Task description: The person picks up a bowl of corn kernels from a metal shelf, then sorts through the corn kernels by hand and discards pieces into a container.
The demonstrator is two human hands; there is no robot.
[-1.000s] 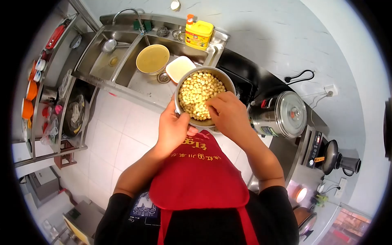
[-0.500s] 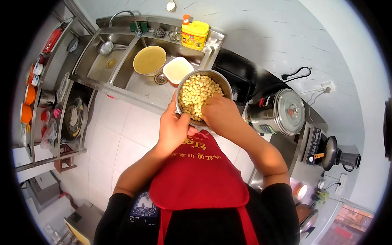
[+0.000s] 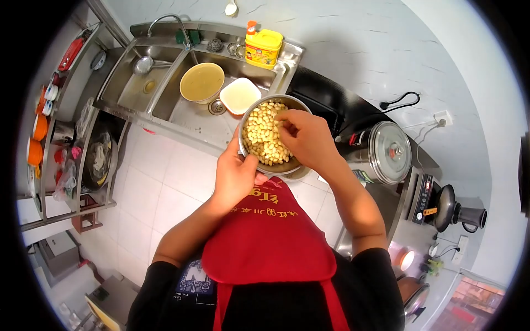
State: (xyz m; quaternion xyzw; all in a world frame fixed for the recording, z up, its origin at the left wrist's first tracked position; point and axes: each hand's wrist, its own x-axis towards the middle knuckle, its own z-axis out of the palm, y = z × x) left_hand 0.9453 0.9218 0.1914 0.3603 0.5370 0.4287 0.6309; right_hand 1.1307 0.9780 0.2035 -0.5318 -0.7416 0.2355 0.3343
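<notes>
My left hand (image 3: 234,174) grips the near-left rim of a round metal pot (image 3: 304,106), its thumb over the edge. Pale yellow beans (image 3: 262,129) cover most of the bottom, and a darker patch shows among them near the right side. My right hand (image 3: 305,135) is over the pot's right half with its fingers curled in towards the beans. Whatever its fingertips hold is hidden. Just beyond the pot, a square white bowl (image 3: 240,95) and a yellow-tan basin (image 3: 202,81) sit in the sink (image 3: 185,118).
A faucet (image 3: 168,17) and a yellow jug (image 3: 264,48) stand behind the sink; a strainer (image 3: 143,65) lies in its left basin. On the right are a lidded steel pot (image 3: 391,151) and an induction cooker (image 3: 424,198). Shelves (image 3: 61,127) line the left.
My right hand has shifted away from my body, towards the pot's far right side, and lifted somewhat from the beans. The left hand and the pot stay nearly in place.
</notes>
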